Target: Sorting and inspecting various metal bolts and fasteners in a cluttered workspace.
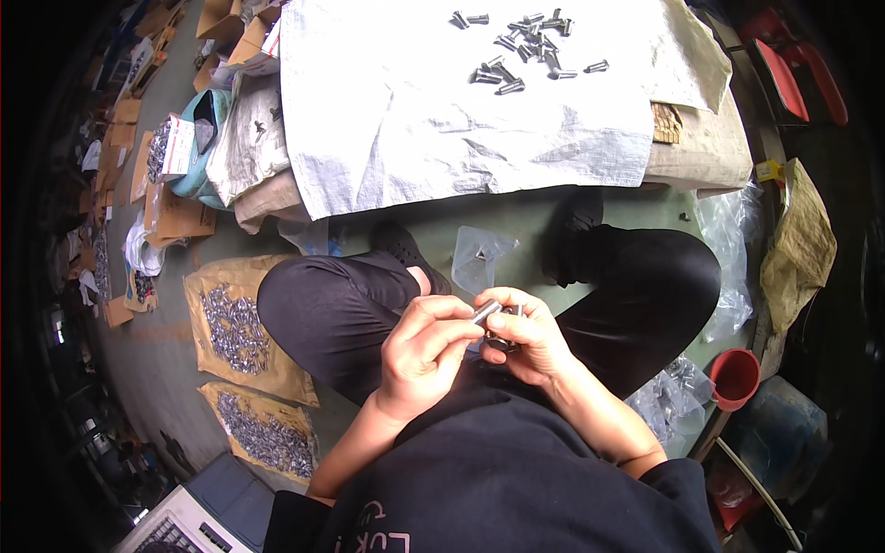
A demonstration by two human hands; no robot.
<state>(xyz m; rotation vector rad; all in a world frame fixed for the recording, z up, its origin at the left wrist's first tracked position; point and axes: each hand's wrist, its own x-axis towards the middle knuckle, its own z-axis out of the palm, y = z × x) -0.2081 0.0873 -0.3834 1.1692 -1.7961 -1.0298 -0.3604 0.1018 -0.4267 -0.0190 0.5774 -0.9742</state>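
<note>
Above my lap, my left hand (422, 352) and my right hand (532, 343) come together. My left fingertips pinch one end of a short shiny metal cylinder (487, 311), which looks like a bolt or pin. The fingers of my right hand curl around more metal pieces (501, 342) of a similar look, mostly hidden by the fingers. On the white cloth (369, 120) ahead lies a loose cluster of similar bolt-like metal pieces (533, 44), several of them apart from the rest.
On the floor at left, two brown sacks hold small metal parts (235, 330). A clear plastic bag (484, 258) lies between my feet. To the right are a red bucket (735, 379), bagged metal parts (678, 392) and a red chair (784, 81). Cardboard boxes (251, 41) stand far left.
</note>
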